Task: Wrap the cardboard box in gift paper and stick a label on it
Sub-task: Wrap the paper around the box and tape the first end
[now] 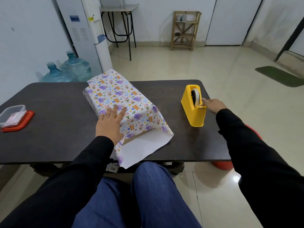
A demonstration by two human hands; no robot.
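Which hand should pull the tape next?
Right. The right hand is at the cutter of the yellow tape dispenser; the left hand lies flat on the gift paper, holding it down.

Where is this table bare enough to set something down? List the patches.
Widest: the dark table between the plastic container and the wrapped box. A narrower strip lies between box and yellow tape dispenser, widening toward the near edge. Crowded: the centre, under the left hand and loose paper flap; right hand at the dispenser.

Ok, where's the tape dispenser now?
Head view: the tape dispenser stands on the right side of the table, right of the wrapped box, the right hand touching it.
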